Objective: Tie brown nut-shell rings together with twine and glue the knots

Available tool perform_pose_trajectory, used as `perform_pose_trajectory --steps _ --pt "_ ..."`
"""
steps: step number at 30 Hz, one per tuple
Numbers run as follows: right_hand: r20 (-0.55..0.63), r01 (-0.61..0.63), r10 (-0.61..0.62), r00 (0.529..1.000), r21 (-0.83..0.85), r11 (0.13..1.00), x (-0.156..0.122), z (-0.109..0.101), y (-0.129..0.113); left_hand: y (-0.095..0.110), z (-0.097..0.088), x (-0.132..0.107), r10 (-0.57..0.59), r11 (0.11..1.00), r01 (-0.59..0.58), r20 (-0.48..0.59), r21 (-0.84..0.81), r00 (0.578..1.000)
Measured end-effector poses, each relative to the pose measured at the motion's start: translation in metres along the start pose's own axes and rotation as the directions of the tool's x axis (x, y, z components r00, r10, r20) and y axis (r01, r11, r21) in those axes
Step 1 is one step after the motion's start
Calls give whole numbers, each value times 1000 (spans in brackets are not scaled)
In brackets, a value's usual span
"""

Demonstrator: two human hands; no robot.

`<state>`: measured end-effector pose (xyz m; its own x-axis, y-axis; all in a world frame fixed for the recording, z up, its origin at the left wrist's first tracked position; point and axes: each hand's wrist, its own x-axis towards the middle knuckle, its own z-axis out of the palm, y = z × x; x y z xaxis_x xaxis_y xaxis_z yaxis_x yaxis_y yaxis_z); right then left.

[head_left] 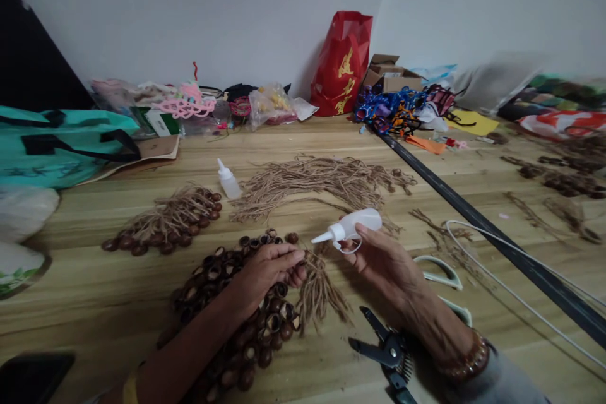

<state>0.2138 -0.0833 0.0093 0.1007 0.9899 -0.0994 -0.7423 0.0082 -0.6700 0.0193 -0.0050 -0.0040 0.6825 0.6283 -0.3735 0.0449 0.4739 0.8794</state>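
Gripping squeeze bottle (353, 226): right hand (384, 263); contents unseen. Left hand (273, 266) fingers pinch twine bundle (318, 293) beside bead pile (227, 303); bare table (95, 306) leftward.

- I see large gold characters printed on the red bag (341, 63) standing against the wall, but I cannot make out which characters they are.
- I see faint dark marks along the teal bag (71, 151) at the left, too blurred for me to read.
- I can read no other text, brand or number.
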Motion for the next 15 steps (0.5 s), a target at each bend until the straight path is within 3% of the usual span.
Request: perform_pose_trajectory --steps 5,15 --pt "-11 -37 38 999 53 998 0 2 2 -2 -2 1 17 1000 -17 10 -8 1000" --pt "111 -41 49 993 -73 996 0 -6 1 -2 -1 1 11 998 -12 -9 -61 1000"
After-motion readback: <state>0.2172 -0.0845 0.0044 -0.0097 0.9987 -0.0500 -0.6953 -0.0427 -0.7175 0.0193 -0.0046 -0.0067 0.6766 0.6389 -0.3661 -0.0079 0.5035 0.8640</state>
